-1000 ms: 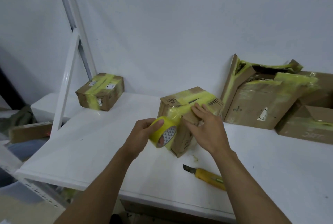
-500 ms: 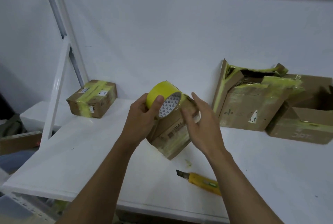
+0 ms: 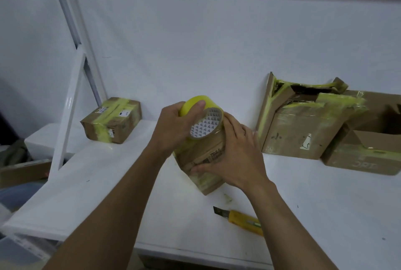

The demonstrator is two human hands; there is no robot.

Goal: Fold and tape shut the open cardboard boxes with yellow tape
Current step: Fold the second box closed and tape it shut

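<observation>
At the far left of the frame we see a white metal upright [image 3: 71, 104] rising from the tabletop [image 3: 108, 193]. Just right of it a sealed box [image 3: 112, 121] banded with yellow tape sits flat toward the back. Toward the middle, the left hand [image 3: 173, 131] holds the tape roll [image 3: 194, 104], its fingers curled round the yellow outside, thumb on top, the patterned core facing us. The roll sits against the top of the small box [image 3: 201, 159], which is tilted in the centre of the frame, lowest corner down at the tabletop; we cannot tell whether it rests there. The right hand [image 3: 236, 157] clasps that box from the right, thumb across the near face, fingers reaching up the far side beside the roll. In the lower middle a yellow utility knife [image 3: 240, 218] lies flat, blade end pointing left, apart from the box. At the right, against the wall, we see a torn open box [image 3: 299, 135] with flaps up, and beside it at the frame's edge another open box [image 3: 364, 157]
</observation>
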